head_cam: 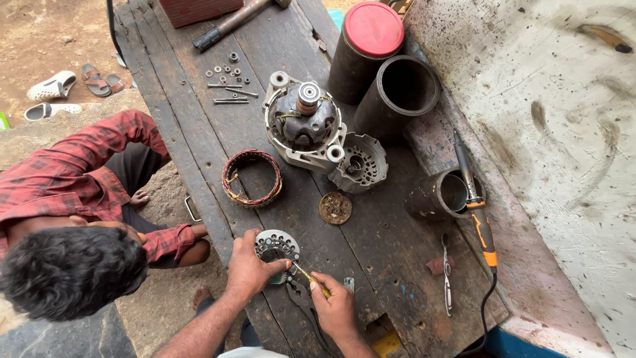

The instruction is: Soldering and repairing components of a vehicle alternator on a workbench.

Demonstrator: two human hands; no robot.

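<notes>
- The left hand (248, 270) is clenched around a round, finned metal rectifier plate (277, 246), pressing it against the near edge of the dark wooden table (199, 159).
- The right hand (334, 306) grasps a thin yellow-handled screwdriver (310, 277), whose tip meets the plate's lower rim.
- Pliers (298, 293) lie just under the two hands, touching the plate's shadowed side.
- Risk: the plate sits right at the table's edge; a hard push with the tip could tip it off onto the ground.
- Risk: the tip points towards the left thumb, so a slip could jab it.
- Further up lie a copper-wound stator ring (252, 178), an open alternator housing (303, 122) and loose nuts and bolts (228, 83), which could roll into the plank gaps if the table is jolted.
- A second person in a red checked shirt (59, 179) crouches close on the left, within reach of anything that falls.
</notes>
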